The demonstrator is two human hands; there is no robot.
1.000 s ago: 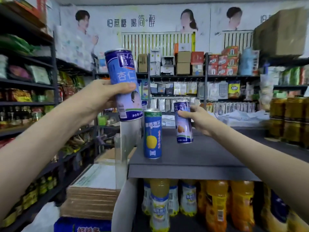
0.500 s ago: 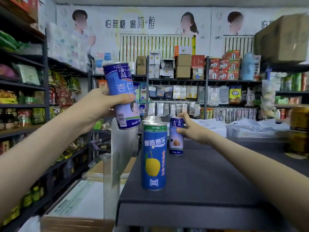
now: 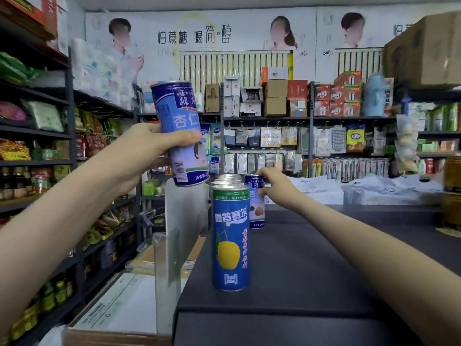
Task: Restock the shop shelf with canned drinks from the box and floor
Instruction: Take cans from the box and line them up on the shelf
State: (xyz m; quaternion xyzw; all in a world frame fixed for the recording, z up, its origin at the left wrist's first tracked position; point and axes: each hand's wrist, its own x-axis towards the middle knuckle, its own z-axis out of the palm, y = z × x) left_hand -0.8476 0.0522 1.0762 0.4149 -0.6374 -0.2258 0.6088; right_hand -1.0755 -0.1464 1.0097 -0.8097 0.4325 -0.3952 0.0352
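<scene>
My left hand (image 3: 149, 148) grips a blue-and-lilac drink can (image 3: 180, 136), held tilted in the air above the shelf's left edge. My right hand (image 3: 275, 188) reaches forward and holds the top of a second blue-and-lilac can (image 3: 257, 211), which stands upright on the dark shelf top (image 3: 336, 258). Just left of that can, a row of blue cans runs back from the front one, a blue can with a yellow fruit (image 3: 230, 239). The cans behind the front one show only their rims.
A clear plastic divider (image 3: 185, 221) stands along the shelf's left edge. Flat cardboard boxes (image 3: 117, 310) lie below on the left. Stocked racks line the left aisle and back wall. Jars (image 3: 452, 196) stand at the shelf's far right, white bags behind.
My right hand has lowered its can onto the shelf top beside the row. The view has moved closer to the shelf. My left hand keeps its can raised.
</scene>
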